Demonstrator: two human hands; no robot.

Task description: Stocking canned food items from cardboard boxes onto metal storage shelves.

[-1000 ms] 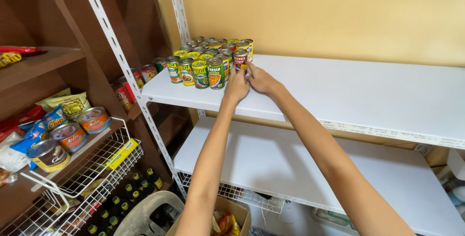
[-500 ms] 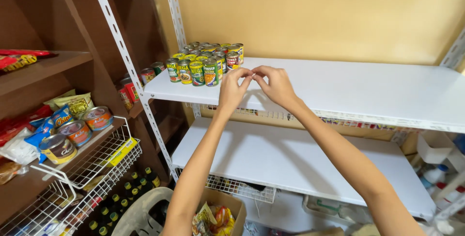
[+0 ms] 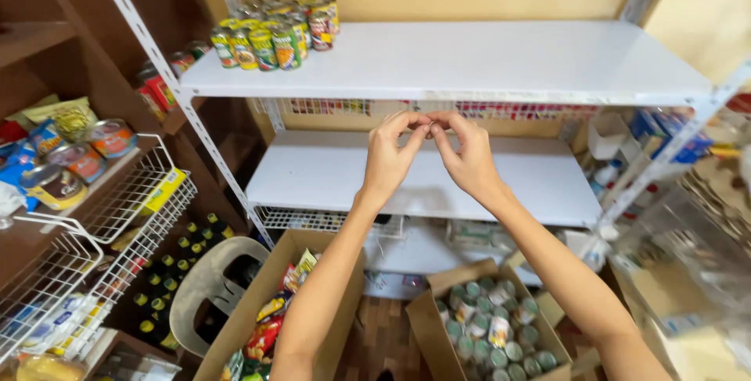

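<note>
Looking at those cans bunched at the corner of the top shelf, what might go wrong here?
The cans crowd the left front edge of the white top shelf; a bump might knock one off. It could drop toward the open snack box below. Both hands, left hand and right hand, are empty, fingertips together, so neither steadies anything.

Green-and-yellow-labelled cans (image 3: 270, 33) on top shelf (image 3: 485, 64), far left.

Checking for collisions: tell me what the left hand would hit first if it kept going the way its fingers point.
The left hand points toward the right hand; their fingertips already seem to meet, so it would hit that hand first. Depth is hard to judge.
</note>
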